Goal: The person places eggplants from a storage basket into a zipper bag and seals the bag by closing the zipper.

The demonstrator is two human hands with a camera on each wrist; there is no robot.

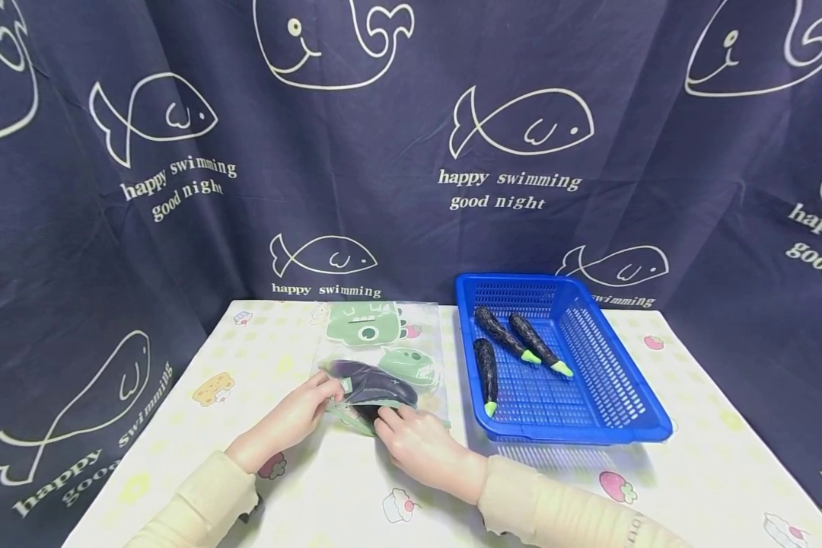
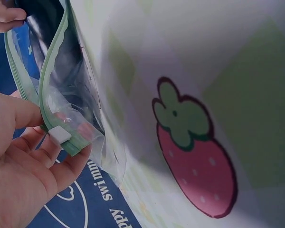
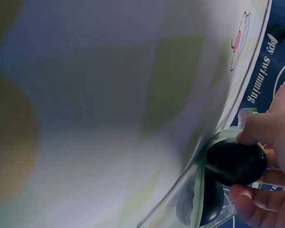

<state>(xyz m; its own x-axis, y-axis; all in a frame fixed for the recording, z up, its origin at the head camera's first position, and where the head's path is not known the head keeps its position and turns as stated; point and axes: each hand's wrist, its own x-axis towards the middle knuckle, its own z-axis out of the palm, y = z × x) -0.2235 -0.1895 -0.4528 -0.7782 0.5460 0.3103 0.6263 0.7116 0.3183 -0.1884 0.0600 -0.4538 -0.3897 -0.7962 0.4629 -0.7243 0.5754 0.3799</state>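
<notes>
A clear zip bag (image 1: 421, 316) with green cartoon prints lies on the table, its mouth towards me. My left hand (image 1: 315, 399) pinches the green zip edge (image 2: 50, 95) at the bag's left corner, beside a white slider (image 2: 60, 135). My right hand (image 1: 425, 449) grips a dark, glossy eggplant (image 3: 235, 161), which is partly inside the open mouth. Another eggplant (image 1: 380, 380) lies within the bag, and its rounded end (image 3: 213, 202) touches or nearly touches the held one. The stem end of the held eggplant is hidden.
Right of the bag stands a blue plastic basket (image 1: 654, 430) holding three thin dark eggplants (image 1: 496, 331) with bright green stems. The table (image 1: 342, 502) has a patterned cloth. A dark blue curtain (image 1: 397, 152) hangs close behind the table and basket.
</notes>
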